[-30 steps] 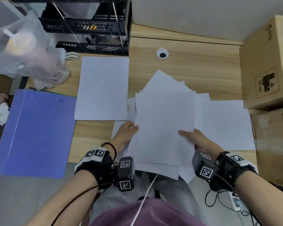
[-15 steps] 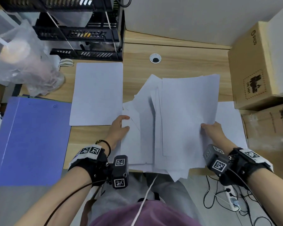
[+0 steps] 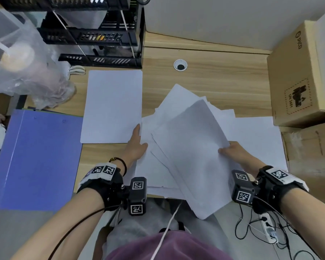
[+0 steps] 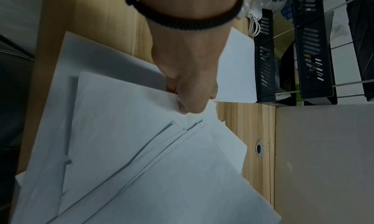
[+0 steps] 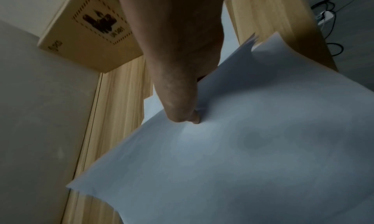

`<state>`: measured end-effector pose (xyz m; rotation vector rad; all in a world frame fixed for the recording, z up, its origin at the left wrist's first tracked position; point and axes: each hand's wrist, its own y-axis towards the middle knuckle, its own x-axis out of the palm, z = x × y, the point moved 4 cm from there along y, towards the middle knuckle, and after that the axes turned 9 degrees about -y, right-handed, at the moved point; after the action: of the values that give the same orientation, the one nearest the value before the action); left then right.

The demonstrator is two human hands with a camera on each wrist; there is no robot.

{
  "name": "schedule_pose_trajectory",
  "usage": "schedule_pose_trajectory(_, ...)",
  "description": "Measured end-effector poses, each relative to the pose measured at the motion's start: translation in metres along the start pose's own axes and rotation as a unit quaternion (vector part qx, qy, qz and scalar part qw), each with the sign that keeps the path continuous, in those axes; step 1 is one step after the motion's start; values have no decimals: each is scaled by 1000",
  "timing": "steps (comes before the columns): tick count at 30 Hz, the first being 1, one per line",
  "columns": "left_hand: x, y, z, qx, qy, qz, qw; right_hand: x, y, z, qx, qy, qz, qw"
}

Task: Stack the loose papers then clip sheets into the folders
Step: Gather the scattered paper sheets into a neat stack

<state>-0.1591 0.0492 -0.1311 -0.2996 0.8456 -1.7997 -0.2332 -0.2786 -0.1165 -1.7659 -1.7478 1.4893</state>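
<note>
A fanned pile of loose white papers (image 3: pixel 176 128) lies on the wooden desk (image 3: pixel 223 81) in front of me. My right hand (image 3: pixel 231 150) pinches the right edge of the top sheets (image 3: pixel 193 156), thumb on top (image 5: pixel 182 112), and holds them tilted, lifted off the pile. My left hand (image 3: pixel 137 145) grips the left edge of the lower sheets (image 4: pixel 131 131), thumb on top and fingers beneath. A separate white sheet (image 3: pixel 113 106) lies flat to the left. A blue folder (image 3: pixel 36 158) lies shut at the desk's left end.
A black multi-tier tray rack (image 3: pixel 94 38) and a clear plastic bag (image 3: pixel 26 68) stand at the back left. Cardboard boxes (image 3: pixel 300 77) line the right edge. A cable hole (image 3: pixel 180 65) sits mid-desk. A power strip with cables (image 3: pixel 268 228) lies on the floor.
My right hand swung the top sheets from upright to a leftward tilt and drew them nearer. My left hand slid forward along the pile's left edge.
</note>
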Motion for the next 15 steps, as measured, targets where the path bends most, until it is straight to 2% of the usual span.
schedule_pose_trajectory(4, 0, -2, 0, -10, -41, -7, 999, 11, 17, -12, -50, -29, -12, 998)
schedule_pose_trajectory(10, 3, -6, 1, -43, -28, -25, 998, 23, 16, -46, -126, -30, -65, 989)
schedule_pose_trajectory(15, 3, -5, -2, -43, -24, 1, 999, 36, 20, -47, -127, -78, -115, 982)
